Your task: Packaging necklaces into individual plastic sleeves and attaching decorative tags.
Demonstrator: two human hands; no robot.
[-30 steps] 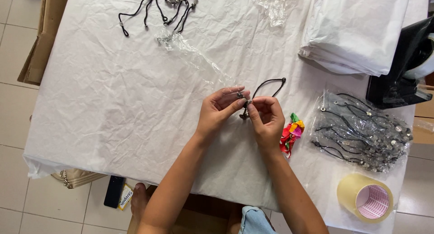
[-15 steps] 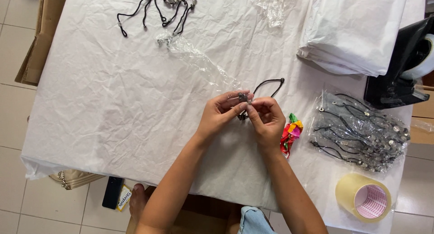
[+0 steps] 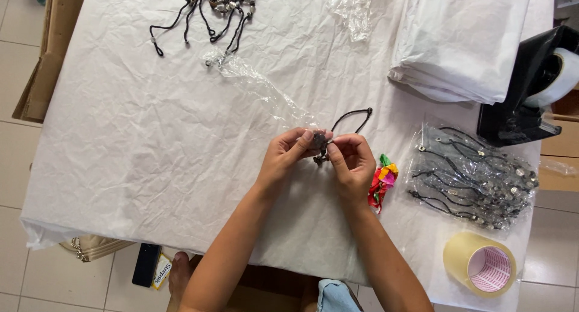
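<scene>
Your hands pinch one black cord bracelet with a dark bead (image 3: 321, 144) above the white-papered desk (image 3: 120, 137).

Left hand (image 3: 288, 156) and right hand (image 3: 353, 165) meet, fingertips clamped on it; bare corded bracelets (image 3: 217, 4) lie at the far edge, bagged bracelets (image 3: 473, 176) to your right.

The hands have been kept almost in place over the second, but the grip has been tightened: the left hand (image 3: 288, 158) and right hand (image 3: 353, 161) are now pressed closer together around the small dark bead piece (image 3: 320, 144). The black cord loop (image 3: 351, 118) has been drawn in a little, and its far-right end is now seen lying lower and nearer the right hand's fingers. The whole scene has been shifted slightly to the left by a small turn of the head camera.
</scene>
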